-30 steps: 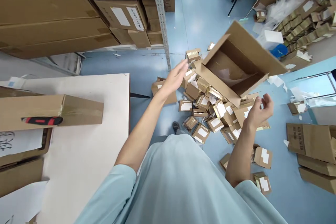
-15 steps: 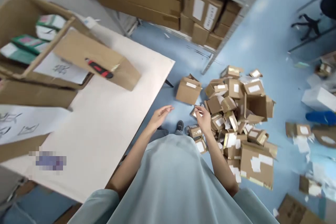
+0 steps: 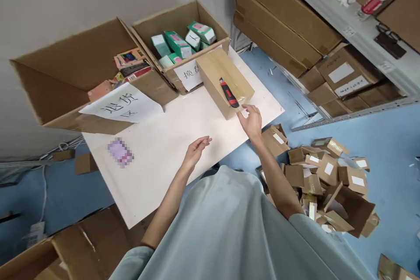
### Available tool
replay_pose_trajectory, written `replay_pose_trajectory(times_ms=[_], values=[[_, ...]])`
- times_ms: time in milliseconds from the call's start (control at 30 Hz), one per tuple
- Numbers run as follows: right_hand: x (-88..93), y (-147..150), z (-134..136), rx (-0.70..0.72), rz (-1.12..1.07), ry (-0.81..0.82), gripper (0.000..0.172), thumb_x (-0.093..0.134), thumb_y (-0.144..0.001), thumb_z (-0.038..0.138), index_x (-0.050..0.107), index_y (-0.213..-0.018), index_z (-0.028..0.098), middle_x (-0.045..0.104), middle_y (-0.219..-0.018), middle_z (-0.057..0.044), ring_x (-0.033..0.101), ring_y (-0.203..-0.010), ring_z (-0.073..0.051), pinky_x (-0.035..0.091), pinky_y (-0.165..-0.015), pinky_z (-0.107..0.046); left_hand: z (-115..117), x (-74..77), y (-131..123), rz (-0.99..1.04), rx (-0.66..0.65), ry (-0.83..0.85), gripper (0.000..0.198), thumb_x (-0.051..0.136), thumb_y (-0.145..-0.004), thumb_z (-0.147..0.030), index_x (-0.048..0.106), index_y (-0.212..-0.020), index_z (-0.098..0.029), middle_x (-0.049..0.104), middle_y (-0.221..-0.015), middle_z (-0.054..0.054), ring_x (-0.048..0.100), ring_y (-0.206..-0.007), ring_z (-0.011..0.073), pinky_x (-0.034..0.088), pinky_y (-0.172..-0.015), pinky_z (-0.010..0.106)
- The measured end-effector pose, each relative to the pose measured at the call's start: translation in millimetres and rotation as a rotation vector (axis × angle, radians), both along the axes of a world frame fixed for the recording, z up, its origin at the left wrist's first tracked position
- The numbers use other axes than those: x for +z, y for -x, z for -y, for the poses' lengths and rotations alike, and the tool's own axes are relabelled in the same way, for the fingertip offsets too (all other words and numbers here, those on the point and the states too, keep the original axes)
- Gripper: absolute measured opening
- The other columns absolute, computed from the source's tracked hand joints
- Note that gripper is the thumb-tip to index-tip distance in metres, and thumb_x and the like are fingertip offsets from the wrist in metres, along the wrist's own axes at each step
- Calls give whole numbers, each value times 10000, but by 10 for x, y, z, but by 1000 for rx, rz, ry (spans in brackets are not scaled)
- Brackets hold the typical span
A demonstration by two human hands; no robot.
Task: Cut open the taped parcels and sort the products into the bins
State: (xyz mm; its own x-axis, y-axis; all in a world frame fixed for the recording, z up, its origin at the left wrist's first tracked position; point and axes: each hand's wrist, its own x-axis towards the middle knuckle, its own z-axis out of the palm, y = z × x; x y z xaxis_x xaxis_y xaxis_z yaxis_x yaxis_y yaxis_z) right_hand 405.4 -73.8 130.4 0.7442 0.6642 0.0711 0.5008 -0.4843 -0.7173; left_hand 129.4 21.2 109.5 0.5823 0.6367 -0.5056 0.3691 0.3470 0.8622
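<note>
A taped cardboard box rests on the white table, with a red and black utility knife lying on top of it. My right hand is at the box's near right corner, just beside the knife's lower end. Its thumb and fingers are apart, holding nothing; whether a fingertip touches the box I cannot tell. Over the near side of the table hovers my left hand, empty, with its fingers stretched out. Behind the taped box stands an open carton with several green and white packets inside.
Another open carton at left holds colourful packs; a handwritten paper sheet hangs on its front. A blurred purple item lies on the table. Opened boxes are heaped on the floor at right, below a metal shelf.
My view has swung left from the floor pile to the table. My right hand has gone from above the floor boxes to the taped box; my left hand is now over the table.
</note>
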Motion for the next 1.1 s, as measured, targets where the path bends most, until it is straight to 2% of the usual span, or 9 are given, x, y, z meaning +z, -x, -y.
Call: replay_pose_trajectory(times_ms=[100,233,400,533,633,733,833,933,1100], values=[[-2,-11,-583,-19,102,149,454,745,-1074,422,761,-1403,110,741,-1384,-239,628,-1347,-390,497,-1236,-530,-294,41,51,14,9,-46,768,784,-900,-796,798,-1362,-183,796,-1474,219,724,-1407,374,458,-1311,578],[-94,20,-869,-36,130,278,381,694,-1066,300,751,-1385,100,705,-1364,-248,587,-1340,-398,521,-1171,-535,-546,57,-1,34,39,-62,713,777,-917,-739,797,-1359,-180,809,-1448,212,717,-1418,364,455,-1320,567],[-131,-171,-671,-17,197,212,403,665,-1056,311,748,-1412,140,689,-1379,-222,585,-1298,-386,548,-1129,-510,-674,14,-273,51,61,-41,661,772,-926,-689,792,-1352,-184,813,-1445,203,732,-1412,369,458,-1323,580],[-202,-719,-341,-192,243,132,464,616,-1100,424,717,-1450,135,671,-1428,-244,589,-1298,-401,512,-1174,-542,-705,-39,-691,72,60,-62,599,764,-960,-645,777,-1359,-199,802,-1470,196,711,-1464,373,451,-1342,573],[-393,-1211,-156,-324,164,180,490,639,-1069,413,714,-1426,86,672,-1413,-283,581,-1324,-424,488,-1190,-560,-687,-86,-1124,61,88,-87,567,778,-982,-571,741,-1408,-200,756,-1546,198,674,-1518,365,446,-1358,552],[-687,-1537,-105,-328,18,277,463,644,-1042,371,724,-1378,63,670,-1411,-307,566,-1344,-430,478,-1184,-562,-622,-142,-1568,6,132,-111,584,794,-986,-487,687,-1471,-180,686,-1627,225,656,-1532,372,444,-1356,549],[-1006,-1627,-149,-274,-97,340,405,639,-1029,341,741,-1318,76,675,-1406,-304,560,-1330,-420,487,-1158,-550,-522,-210,-1885,-35,169,-161,611,778,-1003,-459,639,-1527,-175,630,-1678,239,632,-1542,374,434,-1354,555],[-1272,-1597,-206,-227,-162,363,347,677,-995,332,772,-1239,103,712,-1330,-280,573,-1287,-410,500,-1135,-534,-427,-287,-2012,-58,209,-195,634,754,-1025,-497,613,-1559,-184,625,-1676,226,640,-1517,360,450,-1337,554],[-1449,-1625,-269,-167,-235,327,393,704,-997,409,801,-1209,93,745,-1310,-294,615,-1287,-414,491,-1171,-538,-338,-424,-1981,-116,274,-161,653,763,-1017,-569,640,-1538,-194,629,-1667,225,647,-1501,383,518,-1267,556]])
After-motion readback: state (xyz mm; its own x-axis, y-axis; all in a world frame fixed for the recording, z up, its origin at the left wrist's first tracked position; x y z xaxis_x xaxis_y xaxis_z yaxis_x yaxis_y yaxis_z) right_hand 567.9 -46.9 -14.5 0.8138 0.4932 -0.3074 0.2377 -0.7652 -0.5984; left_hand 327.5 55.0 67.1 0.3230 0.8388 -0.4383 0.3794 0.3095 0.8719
